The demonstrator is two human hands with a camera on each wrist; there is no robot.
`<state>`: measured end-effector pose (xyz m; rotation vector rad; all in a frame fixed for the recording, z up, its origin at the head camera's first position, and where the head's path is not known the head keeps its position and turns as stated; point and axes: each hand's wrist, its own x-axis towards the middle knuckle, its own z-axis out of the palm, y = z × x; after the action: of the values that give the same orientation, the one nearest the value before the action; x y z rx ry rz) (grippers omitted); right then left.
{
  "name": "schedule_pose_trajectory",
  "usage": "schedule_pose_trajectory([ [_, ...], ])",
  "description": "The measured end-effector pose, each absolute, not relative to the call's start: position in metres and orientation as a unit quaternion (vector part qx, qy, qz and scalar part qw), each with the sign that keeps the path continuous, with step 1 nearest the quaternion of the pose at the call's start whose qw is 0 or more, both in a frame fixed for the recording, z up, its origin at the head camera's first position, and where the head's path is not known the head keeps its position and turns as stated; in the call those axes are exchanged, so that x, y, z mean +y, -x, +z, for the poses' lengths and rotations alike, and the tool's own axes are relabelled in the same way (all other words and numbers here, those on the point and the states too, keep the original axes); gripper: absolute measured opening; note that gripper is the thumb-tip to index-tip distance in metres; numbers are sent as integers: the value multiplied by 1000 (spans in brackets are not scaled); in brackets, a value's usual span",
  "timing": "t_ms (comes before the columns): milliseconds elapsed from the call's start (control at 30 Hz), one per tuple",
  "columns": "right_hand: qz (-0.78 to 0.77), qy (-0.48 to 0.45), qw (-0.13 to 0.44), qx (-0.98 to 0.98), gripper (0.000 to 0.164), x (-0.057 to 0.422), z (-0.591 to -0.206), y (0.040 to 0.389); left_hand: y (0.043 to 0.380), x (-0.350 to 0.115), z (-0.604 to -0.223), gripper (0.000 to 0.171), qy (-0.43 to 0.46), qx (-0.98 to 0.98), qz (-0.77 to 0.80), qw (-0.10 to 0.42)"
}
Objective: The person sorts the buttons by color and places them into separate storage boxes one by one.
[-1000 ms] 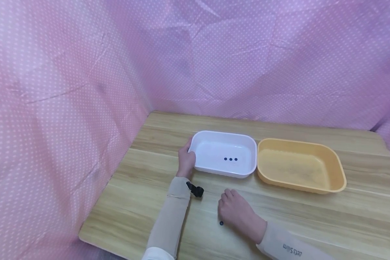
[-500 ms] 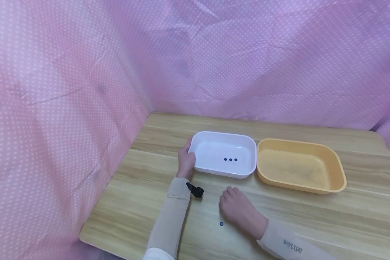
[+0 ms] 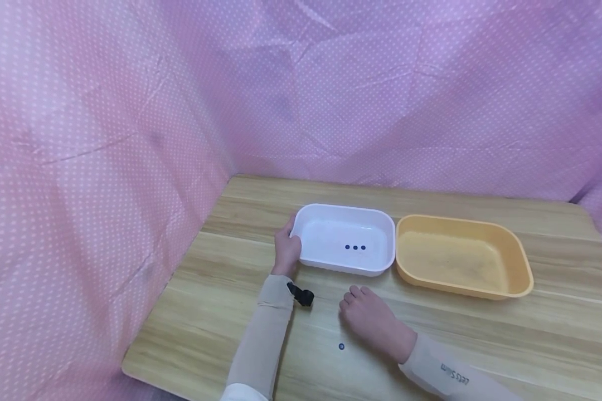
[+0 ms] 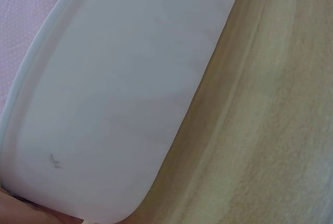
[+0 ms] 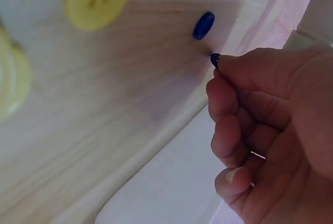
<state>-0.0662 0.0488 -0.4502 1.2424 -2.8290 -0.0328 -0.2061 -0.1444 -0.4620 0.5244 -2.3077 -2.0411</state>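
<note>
Light soft, diffuse. Faint shadow under right hand [image 3: 373, 320], toward front edge of tabletop [image 3: 200, 312]. Wrist views dimmer, slightly blurred.

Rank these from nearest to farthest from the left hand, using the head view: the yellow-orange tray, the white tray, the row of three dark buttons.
Nearest to the left hand first:
1. white tray, gripped at its left end
2. row of three dark buttons, inside that tray
3. yellow-orange tray, off to the right

White tub [image 3: 338, 267] looks glossy plastic, orange tub [image 3: 519, 255] smooth plastic, blue buttons [image 5: 204, 25] shiny plastic, table [image 3: 221, 312] wood-grain, curtain [image 3: 306, 100] creased cloth.
</note>
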Motion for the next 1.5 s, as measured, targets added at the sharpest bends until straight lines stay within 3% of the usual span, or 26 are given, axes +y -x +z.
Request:
schedule_pose_trajectory([
  [700,35,-394,34,-918,10,51,-437,70,207,-144,-461,73,-173,-730,-661,6],
  [1000,89,-362,19,-928,9,51,-412,84,208,-144,-462,72,-173,-729,-662,4],
  [1500,155,-333,102,-924,7,58,-382,126,208,-145,-464,74,-166,-720,-674,13],
])
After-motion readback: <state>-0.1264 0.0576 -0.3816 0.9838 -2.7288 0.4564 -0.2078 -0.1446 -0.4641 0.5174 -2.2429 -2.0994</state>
